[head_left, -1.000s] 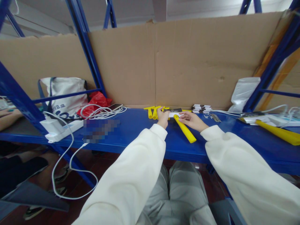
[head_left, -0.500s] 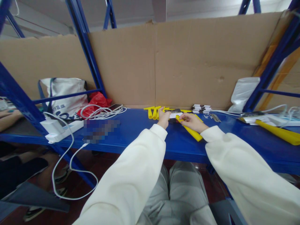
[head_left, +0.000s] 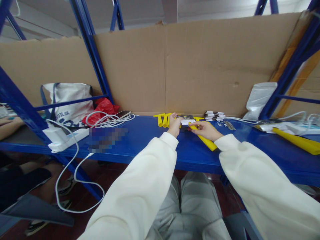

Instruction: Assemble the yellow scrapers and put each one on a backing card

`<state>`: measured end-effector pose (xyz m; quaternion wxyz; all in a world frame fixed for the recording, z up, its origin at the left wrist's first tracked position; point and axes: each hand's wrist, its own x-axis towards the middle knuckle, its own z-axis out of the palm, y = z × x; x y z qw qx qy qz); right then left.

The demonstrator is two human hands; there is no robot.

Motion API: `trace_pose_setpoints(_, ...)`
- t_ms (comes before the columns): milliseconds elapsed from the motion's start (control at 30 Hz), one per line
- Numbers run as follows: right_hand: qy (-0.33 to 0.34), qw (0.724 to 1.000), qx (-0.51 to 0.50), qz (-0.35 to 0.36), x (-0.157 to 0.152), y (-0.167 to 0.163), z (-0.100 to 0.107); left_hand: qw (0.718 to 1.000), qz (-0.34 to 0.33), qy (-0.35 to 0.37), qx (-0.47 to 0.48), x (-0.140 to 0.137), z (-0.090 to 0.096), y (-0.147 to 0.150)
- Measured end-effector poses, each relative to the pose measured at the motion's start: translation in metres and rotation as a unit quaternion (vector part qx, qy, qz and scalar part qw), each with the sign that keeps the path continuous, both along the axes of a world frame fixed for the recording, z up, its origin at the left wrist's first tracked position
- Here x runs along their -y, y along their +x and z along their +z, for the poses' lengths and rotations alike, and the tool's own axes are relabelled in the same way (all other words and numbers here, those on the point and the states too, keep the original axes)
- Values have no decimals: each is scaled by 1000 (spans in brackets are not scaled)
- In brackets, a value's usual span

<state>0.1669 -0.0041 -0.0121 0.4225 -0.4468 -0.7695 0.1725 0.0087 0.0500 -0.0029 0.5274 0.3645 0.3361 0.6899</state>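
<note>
In the head view, my right hand is closed round a yellow tapered plastic piece, its wide end slanting toward the table's front edge. Close by on the left, my left hand has its fingers curled at the left end of a small black-and-white packet. The narrow end of the yellow piece lies at the packet's lower right, partly hidden by my right fingers; I cannot tell whether they touch. Just beyond my left hand, several yellow T-shaped plastic pieces lie in a row.
A stack of black-and-white packets stands behind my right hand. Another long yellow piece lies at the right beside a power strip. White cables, a red bag and a cloth bag are at the left. Cardboard walls the back.
The yellow piece in my right hand has shifted slightly right, away from my left hand. My left thumb has drawn back left, so less of it covers the packet.
</note>
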Motion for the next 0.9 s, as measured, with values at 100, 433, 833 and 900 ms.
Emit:
trace_pose_setpoints(100,-2,1000,3,-3,2,0,1,1000,-14,-8,16,8,5,1)
trace_pose_setpoints(433,-6,999,17,-46,-1,3,2,1000,-11,-13,-11,18,12,0)
trace_pose_setpoints(833,84,956,112,-256,13,71,49,1000,-12,-15,0,14,11,0)
trace_pose_setpoints(900,57,929,163,-327,19,94,63,1000,-14,-22,0,13,11,-1)
